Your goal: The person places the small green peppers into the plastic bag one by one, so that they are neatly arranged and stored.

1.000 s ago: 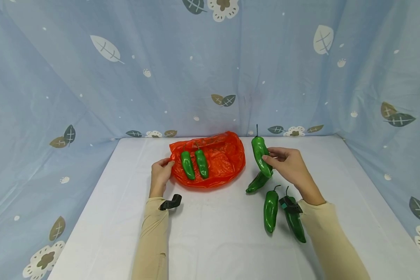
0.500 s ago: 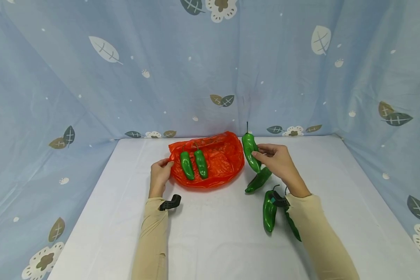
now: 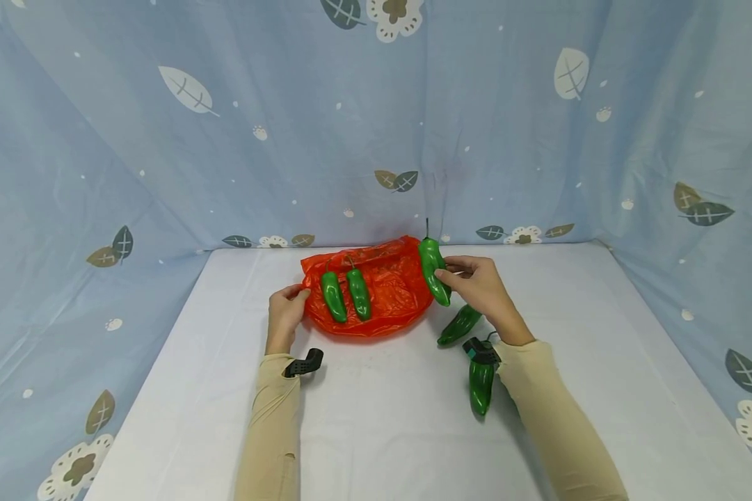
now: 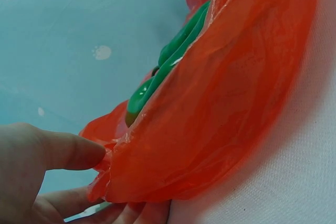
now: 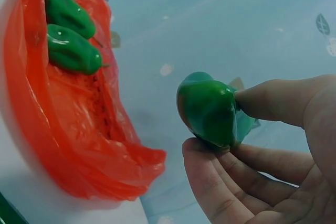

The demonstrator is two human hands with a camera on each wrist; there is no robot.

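Left hand [image 3: 284, 316] pinches left edge of red bag [image 3: 397, 303], thumb and fingers on its thin rim. Two peppers [image 3: 334, 297] lie inside bag. Right hand [image 3: 482, 289] pinches held pepper [image 3: 435, 275], stem up, in air beside bag's right edge. Loose peppers [image 3: 481, 390] on tabletop [image 3: 376, 431]. My worry: shiny skin could slip from light pinch; soft rim could fold if pepper catches it; strong left pull could tip bag.
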